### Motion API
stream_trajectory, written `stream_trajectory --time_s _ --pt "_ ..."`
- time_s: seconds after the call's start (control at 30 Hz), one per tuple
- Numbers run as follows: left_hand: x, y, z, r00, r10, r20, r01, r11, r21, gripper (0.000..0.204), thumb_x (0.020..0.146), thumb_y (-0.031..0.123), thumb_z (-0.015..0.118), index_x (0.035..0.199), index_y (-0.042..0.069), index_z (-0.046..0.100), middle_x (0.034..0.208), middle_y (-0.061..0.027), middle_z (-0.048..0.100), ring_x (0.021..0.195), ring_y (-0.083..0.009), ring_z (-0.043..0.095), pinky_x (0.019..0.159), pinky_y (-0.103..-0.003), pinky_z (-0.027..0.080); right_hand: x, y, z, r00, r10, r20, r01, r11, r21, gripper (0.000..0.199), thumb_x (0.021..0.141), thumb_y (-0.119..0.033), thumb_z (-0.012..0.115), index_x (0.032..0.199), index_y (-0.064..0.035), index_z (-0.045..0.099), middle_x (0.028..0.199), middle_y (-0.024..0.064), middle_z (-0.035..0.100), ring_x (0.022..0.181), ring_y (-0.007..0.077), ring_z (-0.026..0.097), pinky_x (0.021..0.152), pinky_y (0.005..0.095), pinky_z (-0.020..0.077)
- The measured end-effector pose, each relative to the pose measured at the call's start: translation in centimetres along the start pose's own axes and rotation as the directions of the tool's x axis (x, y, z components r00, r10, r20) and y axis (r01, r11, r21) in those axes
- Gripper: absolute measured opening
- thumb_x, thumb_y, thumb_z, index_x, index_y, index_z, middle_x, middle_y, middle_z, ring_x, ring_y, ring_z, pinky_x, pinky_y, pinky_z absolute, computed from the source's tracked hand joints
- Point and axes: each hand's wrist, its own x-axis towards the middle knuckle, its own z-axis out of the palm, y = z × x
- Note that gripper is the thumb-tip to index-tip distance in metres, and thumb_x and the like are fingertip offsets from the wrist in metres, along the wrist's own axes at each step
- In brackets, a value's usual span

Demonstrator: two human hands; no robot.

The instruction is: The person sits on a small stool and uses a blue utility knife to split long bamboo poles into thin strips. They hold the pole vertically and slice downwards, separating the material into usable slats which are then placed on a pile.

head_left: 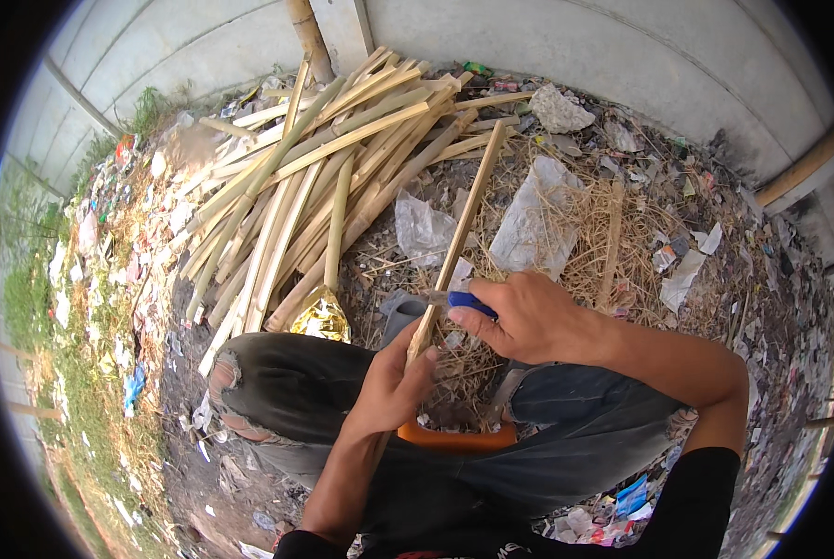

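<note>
A long, narrow bamboo strip (pixel 470 207) slants up and away from my lap. Its lower part is wrapped in the closed fingers of my left hand (pixel 394 387). My right hand (pixel 529 317) grips the blue handle of a knife (pixel 469 303), just above the left hand. The short blade lies against the strip's side; its edge is hard to make out. Beneath the strip, my knees in dark torn trousers (pixel 296 373) are bent apart. An orange curved edge (pixel 459 439) shows between my legs, mostly hidden.
A heap of split bamboo strips (pixel 342 158) lies ahead to the left, beside gold foil (pixel 322 317). Plastic sheets (pixel 538 219), dry straw (pixel 589 242) and a pale rock (pixel 560 109) litter the ground. Concrete walls (pixel 566 37) close off the far side, with a bamboo post (pixel 311 42).
</note>
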Motion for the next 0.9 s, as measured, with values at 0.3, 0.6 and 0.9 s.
stream_trajectory --time_s 0.3,0.6,0.9 --pt "0.5 0.4 -0.5 0.979 0.12 -0.162 -0.03 0.881 0.472 0.046 0.104 0.014 0.055 0.146 -0.003 0.048 0.095 -0.0076 0.066 0.083 -0.0123 0.059 0.077 -0.031 0.051 2.4 2.1 1.4 0.999 -0.01 -0.045 0.0 0.976 -0.217 0.055 0.103 -0.052 0.051 0.088 -0.0013 0.066 0.068 0.0239 0.066 0.068 0.0467 0.069 0.062 0.055 0.055" --pt "-0.7 -0.9 -1.0 0.991 0.132 -0.019 -0.126 0.974 0.186 0.05 0.107 0.013 0.05 0.153 -0.005 0.037 0.071 0.0077 0.043 0.057 0.0001 0.037 0.052 -0.02 0.032 2.3 12.2 -8.4 0.766 0.318 -0.558 -0.381 0.925 0.004 0.062 0.109 -0.049 0.043 0.086 0.0052 0.062 0.07 0.0242 0.06 0.07 0.0414 0.061 0.068 0.0491 0.0467" --pt "0.2 -1.4 -1.2 0.975 0.216 -0.048 -0.19 0.93 0.315 0.05 0.106 0.015 0.053 0.151 -0.005 0.041 0.075 0.0073 0.051 0.06 -0.0007 0.043 0.054 -0.02 0.038 1.0 0.6 1.0 0.999 -0.037 0.011 0.038 0.997 -0.073 0.056 0.103 -0.054 0.049 0.093 -0.0015 0.066 0.067 0.023 0.067 0.068 0.0451 0.069 0.065 0.054 0.0548"
